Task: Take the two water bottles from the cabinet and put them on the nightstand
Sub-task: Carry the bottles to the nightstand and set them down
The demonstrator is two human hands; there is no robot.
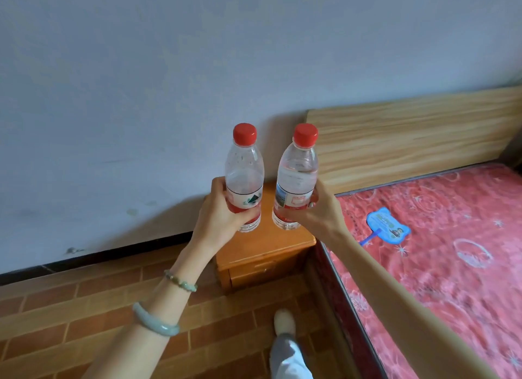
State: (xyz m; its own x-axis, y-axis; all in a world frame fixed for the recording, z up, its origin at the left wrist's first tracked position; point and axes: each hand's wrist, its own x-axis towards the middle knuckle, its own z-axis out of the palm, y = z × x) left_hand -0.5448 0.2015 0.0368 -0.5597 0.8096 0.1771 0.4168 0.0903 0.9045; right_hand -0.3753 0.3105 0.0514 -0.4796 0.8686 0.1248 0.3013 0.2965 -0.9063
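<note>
I hold two clear water bottles with red caps upright in the air above the nightstand (pixel 268 245), a small orange-brown wooden cabinet with a drawer, standing against the wall beside the bed. My left hand (pixel 219 212) grips the lower half of the left bottle (pixel 244 169). My right hand (pixel 319 212) grips the lower half of the right bottle (pixel 296 175), which leans slightly to the right. The bottles are a small gap apart. Both hover over the nightstand's top without touching it.
A bed with a red patterned mattress (pixel 452 251) and a light wooden headboard (pixel 409 135) fills the right side. A blue hand fan (pixel 387 226) lies on the mattress. My foot (pixel 285 322) stands on the brick-patterned floor (pixel 84 308) before the nightstand. A pale wall (pixel 141 96) is behind.
</note>
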